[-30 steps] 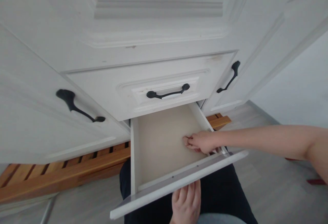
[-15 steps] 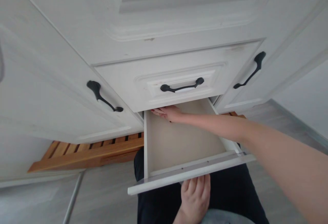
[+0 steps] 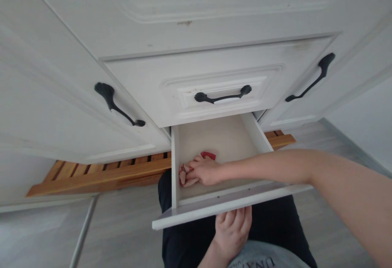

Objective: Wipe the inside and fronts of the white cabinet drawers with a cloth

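My right hand (image 3: 202, 173) is closed around a small red thing (image 3: 208, 155) at the front left corner of the open drawer (image 3: 214, 211). My left hand (image 3: 232, 229) grips the drawer front from below. I judge the loose bits could slip from my fingers, or the drawer could tip if I pull down harder.

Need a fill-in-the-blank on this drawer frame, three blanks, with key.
1. The right hand rests inside the open drawer, near its ____ wall.
2. A small object of ____ colour lies just behind that hand.
3. The left hand is ____ the drawer's front panel.

Missing words: left; red; below
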Demonstrator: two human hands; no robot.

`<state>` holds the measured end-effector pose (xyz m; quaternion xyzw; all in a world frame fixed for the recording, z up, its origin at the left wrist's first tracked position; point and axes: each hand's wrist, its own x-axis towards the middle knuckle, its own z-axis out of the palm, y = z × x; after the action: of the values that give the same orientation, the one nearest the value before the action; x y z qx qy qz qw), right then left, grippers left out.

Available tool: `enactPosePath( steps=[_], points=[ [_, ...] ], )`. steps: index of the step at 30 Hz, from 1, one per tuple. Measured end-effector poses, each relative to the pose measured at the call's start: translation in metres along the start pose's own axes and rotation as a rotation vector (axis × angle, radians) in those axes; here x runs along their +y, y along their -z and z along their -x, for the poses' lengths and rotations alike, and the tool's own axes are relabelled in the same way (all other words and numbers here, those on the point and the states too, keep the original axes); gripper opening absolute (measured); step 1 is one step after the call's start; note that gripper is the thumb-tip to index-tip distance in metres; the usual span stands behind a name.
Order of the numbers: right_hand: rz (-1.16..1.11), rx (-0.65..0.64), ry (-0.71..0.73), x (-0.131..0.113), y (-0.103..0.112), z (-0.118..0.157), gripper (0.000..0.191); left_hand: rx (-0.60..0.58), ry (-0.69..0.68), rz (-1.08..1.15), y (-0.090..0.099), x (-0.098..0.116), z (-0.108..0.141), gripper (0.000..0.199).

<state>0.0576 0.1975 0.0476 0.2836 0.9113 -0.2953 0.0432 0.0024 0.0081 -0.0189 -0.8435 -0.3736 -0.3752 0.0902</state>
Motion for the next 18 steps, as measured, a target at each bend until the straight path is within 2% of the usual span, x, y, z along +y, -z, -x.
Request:
enactPosePath(
  steps=[3, 6, 9, 11, 13, 15, 18],
  points=[
    [-0.271, -0.072, -0.021, -0.011, -0.006, -0.003, 0.029, 0.009, 0.009, 0.002, 0.002, 0.001, -0.003, 0.053],
    [-0.545, -0.119, -0.060, -0.014, -0.003, -0.007, 0.027, 0.001, 0.015, -0.011, 0.004, 0.000, -0.005, 0.054],
    [-0.791, -0.015, -0.083, -0.020, 0.004, -0.004, 0.039, -0.009, 0.014, -0.011, 0.005, 0.000, -0.007, 0.053],
    [-1.066, 0.087, 0.006, -0.030, 0.010, 0.000, 0.043, -0.007, 0.010, -0.001, 0.005, -0.001, -0.007, 0.053],
    [-1.259, 0.125, 0.151, -0.043, 0.016, 0.003, 0.042, 0.008, 0.010, 0.004, 0.004, -0.001, -0.007, 0.054],
    [-1.245, 0.065, 0.237, -0.053, 0.020, 0.005, 0.039, 0.020, 0.007, -0.001, 0.004, -0.002, -0.006, 0.054],
    [-1.070, -0.029, 0.208, -0.058, 0.027, 0.007, 0.031, 0.012, -0.019, -0.016, 0.004, -0.003, -0.004, 0.053]
  ],
)
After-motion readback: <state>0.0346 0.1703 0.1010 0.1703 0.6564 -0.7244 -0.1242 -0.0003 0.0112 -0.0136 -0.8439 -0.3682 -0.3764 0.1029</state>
